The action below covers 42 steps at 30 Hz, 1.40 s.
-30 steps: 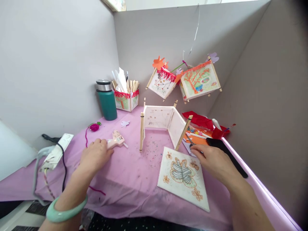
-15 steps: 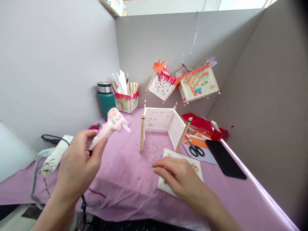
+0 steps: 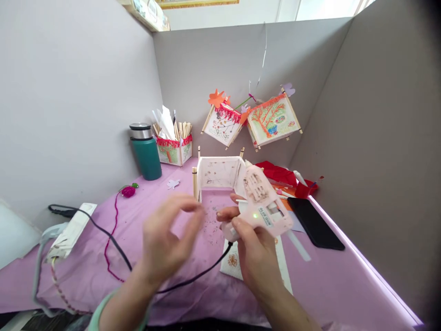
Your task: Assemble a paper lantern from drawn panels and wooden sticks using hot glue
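Observation:
A pale pink glue gun [image 3: 265, 202] with a lit green light is gripped in my right hand [image 3: 257, 253], its nozzle pointing up and away. A clear glue stick [image 3: 299, 246] juts from its back end, and a black cord [image 3: 203, 273] runs from the handle. My left hand [image 3: 172, 230], blurred, hovers over the cloth to the left with thumb and fingers apart, holding nothing. Behind both hands stands a three-sided frame of white panels [image 3: 220, 172] and wooden sticks; the glue gun hides its right side. Under my right hand lies a white panel with brown drawings [image 3: 232, 261].
A teal bottle [image 3: 146, 158] and a decorated stick holder [image 3: 174, 149] stand back left. Two drawn panel lanterns [image 3: 275, 118] hang behind. On the right lie a black phone [image 3: 317, 223] and red cloth [image 3: 275, 172]. A power strip [image 3: 72, 234] sits left, near magenta yarn [image 3: 128, 191].
The glue gun has passed from my left hand to my right hand. My left hand has moved rightward, let go and opened. The view has shifted slightly.

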Available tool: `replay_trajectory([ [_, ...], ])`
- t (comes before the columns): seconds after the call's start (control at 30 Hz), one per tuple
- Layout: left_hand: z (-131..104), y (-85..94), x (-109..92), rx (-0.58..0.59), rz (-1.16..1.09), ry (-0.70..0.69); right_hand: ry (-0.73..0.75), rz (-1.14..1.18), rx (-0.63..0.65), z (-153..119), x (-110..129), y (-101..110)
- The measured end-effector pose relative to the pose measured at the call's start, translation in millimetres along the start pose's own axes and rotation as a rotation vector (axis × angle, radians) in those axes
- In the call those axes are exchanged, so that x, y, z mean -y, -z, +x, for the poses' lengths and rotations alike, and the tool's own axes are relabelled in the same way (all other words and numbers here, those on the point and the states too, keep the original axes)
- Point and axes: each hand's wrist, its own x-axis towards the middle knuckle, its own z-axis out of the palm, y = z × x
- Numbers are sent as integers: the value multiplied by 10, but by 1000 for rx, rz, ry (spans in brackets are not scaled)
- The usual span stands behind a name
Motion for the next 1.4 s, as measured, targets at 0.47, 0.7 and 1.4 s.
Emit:
replay_trajectory([
  [0.47,634,-24,830,500,-98,78,-509,400,146,178,-129,-115],
  [0.7,634,-81,842,373,-75,119,-503,480,184,234,-180,-212],
  [1.4,587,-108,929,261,-53,109,-514,538,243,312,-247,-234],
])
